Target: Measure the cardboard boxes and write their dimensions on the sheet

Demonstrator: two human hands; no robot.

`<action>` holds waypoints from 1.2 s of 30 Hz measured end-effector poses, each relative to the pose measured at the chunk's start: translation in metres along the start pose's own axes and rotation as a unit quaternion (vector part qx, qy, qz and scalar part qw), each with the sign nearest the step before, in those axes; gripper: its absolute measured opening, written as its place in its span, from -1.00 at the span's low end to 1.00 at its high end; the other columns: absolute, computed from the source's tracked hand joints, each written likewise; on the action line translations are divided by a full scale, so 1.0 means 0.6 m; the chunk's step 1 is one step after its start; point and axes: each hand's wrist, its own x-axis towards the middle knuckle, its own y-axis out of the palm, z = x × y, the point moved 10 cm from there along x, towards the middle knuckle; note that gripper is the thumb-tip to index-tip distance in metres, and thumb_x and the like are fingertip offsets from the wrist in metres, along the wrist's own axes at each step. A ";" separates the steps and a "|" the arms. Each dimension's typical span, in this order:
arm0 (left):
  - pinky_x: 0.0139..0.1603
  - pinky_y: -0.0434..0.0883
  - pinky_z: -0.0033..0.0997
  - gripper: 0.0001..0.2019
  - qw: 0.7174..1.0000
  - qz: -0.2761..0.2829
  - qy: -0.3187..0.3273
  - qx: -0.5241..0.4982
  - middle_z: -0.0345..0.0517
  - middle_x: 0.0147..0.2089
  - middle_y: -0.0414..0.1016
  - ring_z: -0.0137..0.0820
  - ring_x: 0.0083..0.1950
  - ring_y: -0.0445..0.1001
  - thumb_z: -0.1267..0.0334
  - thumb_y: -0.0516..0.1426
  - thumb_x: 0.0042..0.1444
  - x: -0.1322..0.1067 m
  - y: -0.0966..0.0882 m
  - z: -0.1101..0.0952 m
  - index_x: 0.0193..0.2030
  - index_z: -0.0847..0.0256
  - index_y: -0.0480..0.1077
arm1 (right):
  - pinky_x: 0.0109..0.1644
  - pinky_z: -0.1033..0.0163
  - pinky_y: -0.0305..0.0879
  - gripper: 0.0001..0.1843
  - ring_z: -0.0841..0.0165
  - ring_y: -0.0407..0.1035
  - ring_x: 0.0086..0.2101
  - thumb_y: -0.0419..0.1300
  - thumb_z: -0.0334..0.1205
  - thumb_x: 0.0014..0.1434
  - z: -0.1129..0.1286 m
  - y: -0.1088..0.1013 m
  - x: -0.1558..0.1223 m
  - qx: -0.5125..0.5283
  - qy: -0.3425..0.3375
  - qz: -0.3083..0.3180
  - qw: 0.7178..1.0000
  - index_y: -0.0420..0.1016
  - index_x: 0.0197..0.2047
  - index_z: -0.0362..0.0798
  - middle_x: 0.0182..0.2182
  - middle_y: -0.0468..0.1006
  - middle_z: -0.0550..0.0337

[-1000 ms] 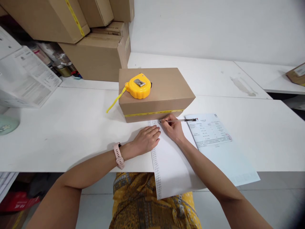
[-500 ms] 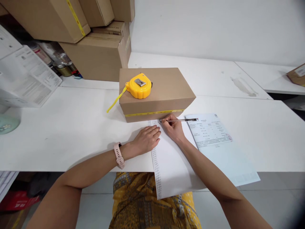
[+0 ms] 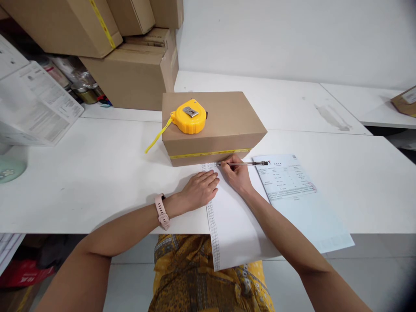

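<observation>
l hand [image 3: 199, 190] flat, r hand [image 3: 236, 175] pinched tight

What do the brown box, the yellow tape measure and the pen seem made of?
Brown rectangular box: probably cardboard, matte; dull faces, sharp folds. Round yellow tape measure: glossy plastic case, shiny metal clip. Thin pen in the right hand: likely plastic, too small to confirm.

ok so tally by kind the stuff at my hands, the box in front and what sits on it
small brown cardboard box: 1
round yellow plastic tape measure: 1
slim clear pen, in the right hand: 1
paper sheets: 2 (long white sheet touched by the left hand, pale blue printed form)
total: 5
</observation>
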 end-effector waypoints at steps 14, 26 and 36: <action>0.25 0.45 -0.14 -0.73 1.000 -0.002 0.004 0.008 0.17 0.17 0.57 -0.15 0.25 0.51 0.30 0.08 0.35 0.001 -0.002 -0.002 0.07 0.36 0.48 | -0.43 0.26 0.04 -0.75 0.43 0.09 -0.52 0.25 -0.15 0.08 0.000 -0.003 0.000 0.003 0.009 -0.006 1.000 0.25 -0.50 0.03 -0.60 0.25 0.35; 0.25 0.46 -0.13 -0.73 1.000 0.001 0.001 0.008 0.16 0.18 0.56 -0.14 0.25 0.51 0.30 0.08 0.35 0.001 -0.002 -0.001 0.08 0.35 0.49 | -0.42 0.27 0.04 -0.77 0.44 0.09 -0.52 0.23 -0.16 0.09 0.000 -0.002 0.001 0.001 0.000 -0.003 1.000 0.25 -0.49 0.03 -0.60 0.23 0.37; 0.24 0.46 -0.14 -0.72 1.000 0.000 0.005 0.017 0.14 0.18 0.57 -0.15 0.24 0.52 0.29 0.07 0.36 0.001 -0.002 -0.002 0.08 0.36 0.49 | -0.37 0.26 0.13 -0.75 0.43 0.19 -0.48 0.19 -0.07 0.20 0.003 -0.011 -0.002 -0.007 0.014 -0.014 1.000 0.29 -0.43 0.01 -0.54 0.32 0.34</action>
